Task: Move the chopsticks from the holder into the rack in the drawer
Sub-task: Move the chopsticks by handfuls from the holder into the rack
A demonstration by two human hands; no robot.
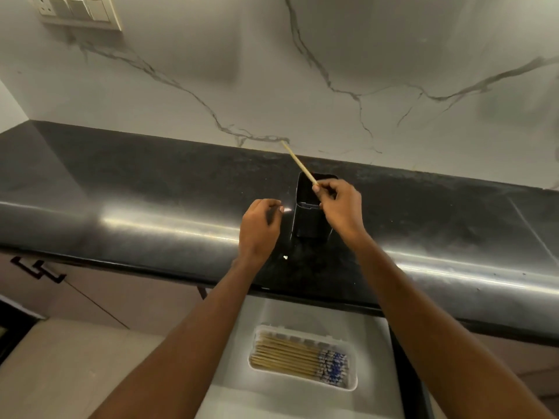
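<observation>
A black rectangular holder [305, 216] stands on the dark countertop. My right hand [340, 208] is over its mouth and pinches one bamboo chopstick [298, 163], which slants up and to the left out of the holder. Just left of the holder my left hand [260, 228] hovers with loosely curled fingers and nothing in it. Below the counter edge, in the open drawer [272, 394], a white rack [352, 385] holds several chopsticks [290, 355] lying side by side, their blue patterned ends to the right.
The black countertop [151, 207] runs the whole width, with a marble backsplash [211, 71] behind it. A switch plate [78, 10] is on the wall at the top left. Cabinet fronts with dark handles [36, 269] lie lower left.
</observation>
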